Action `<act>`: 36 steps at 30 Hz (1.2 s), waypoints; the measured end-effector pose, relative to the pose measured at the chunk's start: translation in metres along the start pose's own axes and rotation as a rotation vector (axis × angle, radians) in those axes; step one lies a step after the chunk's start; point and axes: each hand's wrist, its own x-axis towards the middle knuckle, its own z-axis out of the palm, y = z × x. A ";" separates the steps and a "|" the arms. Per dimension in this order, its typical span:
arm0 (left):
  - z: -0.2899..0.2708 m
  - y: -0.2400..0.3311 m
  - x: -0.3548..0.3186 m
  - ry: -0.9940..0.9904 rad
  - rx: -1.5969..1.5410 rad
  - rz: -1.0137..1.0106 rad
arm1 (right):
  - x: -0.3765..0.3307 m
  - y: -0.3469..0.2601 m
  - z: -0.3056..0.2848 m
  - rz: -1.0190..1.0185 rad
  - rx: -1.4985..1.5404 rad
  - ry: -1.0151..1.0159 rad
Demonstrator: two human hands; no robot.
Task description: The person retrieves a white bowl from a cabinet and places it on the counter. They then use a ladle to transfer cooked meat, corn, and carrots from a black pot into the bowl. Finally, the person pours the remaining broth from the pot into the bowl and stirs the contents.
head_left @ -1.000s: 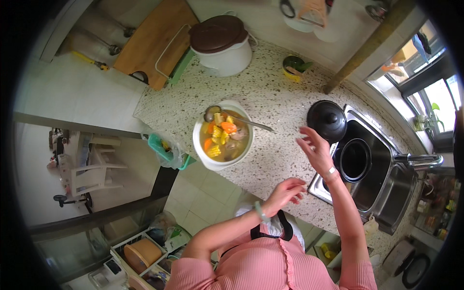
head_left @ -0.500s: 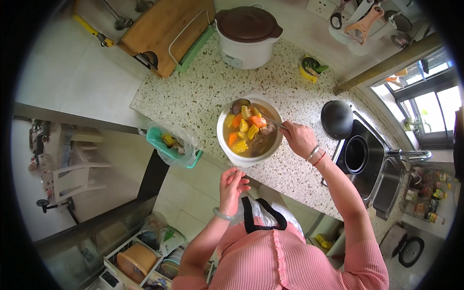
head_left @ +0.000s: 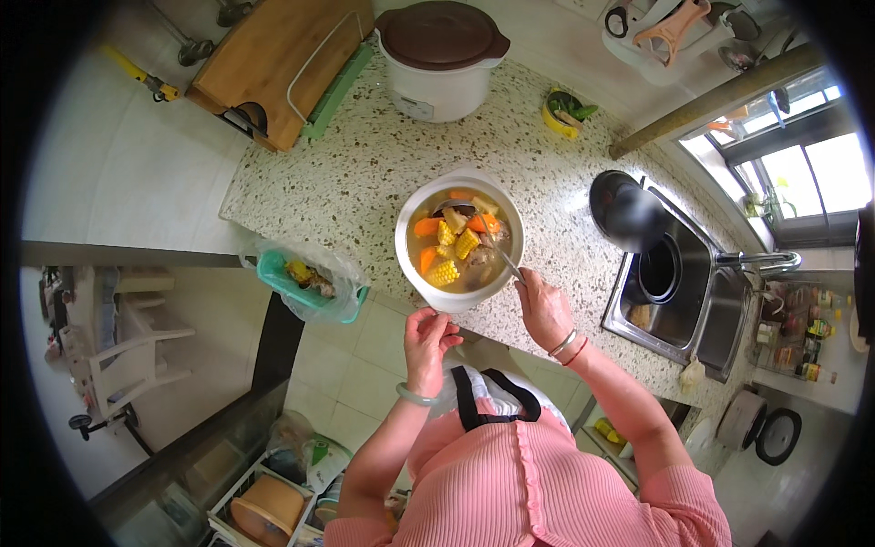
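A white pot [head_left: 403, 263] of soup stands on the speckled counter in front of me. Corn pieces [head_left: 444, 273], carrot chunks [head_left: 427, 227] and some brownish pieces lie in its broth. My right hand [head_left: 545, 314] is closed round the handle end of a metal ladle [head_left: 507, 262]. The ladle's bowl is down among the pieces on the pot's far side, partly covered by them. My left hand [head_left: 427, 351] is at the counter's front edge, fingers loosely bent and apart, just below the pot's near handle. Whether the fingertips touch that handle, I cannot tell.
A white cooker [head_left: 442, 91] with a brown lid stands behind the pot. Left hangs a teal scrap bin [head_left: 271, 271] with a plastic bag. A yellow cup [head_left: 552, 121] holds green vegetables. At right are a double sink [head_left: 612, 314] and a dark round cookware piece [head_left: 612, 193], partly blurred.
The ladle's bowl has moved from the pot's far left rim toward its middle, sinking among the pieces. My right hand has come nearer to me. My left fingers are closer to the pot's handle.
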 end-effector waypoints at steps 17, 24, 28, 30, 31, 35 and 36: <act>-0.008 0.001 0.001 -0.014 0.024 0.013 | -0.030 0.012 -0.042 -0.210 0.071 0.194; -0.004 0.000 0.000 -0.018 0.035 0.016 | -0.044 0.020 -0.044 -0.274 -0.077 0.075; -0.002 -0.001 0.001 -0.007 0.050 0.015 | -0.015 0.001 -0.041 -0.316 -0.114 0.037; -0.001 -0.001 0.002 -0.008 0.042 0.014 | 0.000 -0.001 -0.038 -0.364 -0.176 0.031; -0.002 0.000 0.002 -0.009 0.038 0.016 | 0.005 -0.002 -0.037 -0.365 -0.188 0.034; -0.003 -0.003 0.002 -0.002 0.021 0.019 | 0.022 -0.006 -0.032 -0.356 -0.243 -0.007; -0.004 -0.004 0.002 0.002 0.016 0.021 | 0.026 -0.008 -0.032 -0.357 -0.251 -0.020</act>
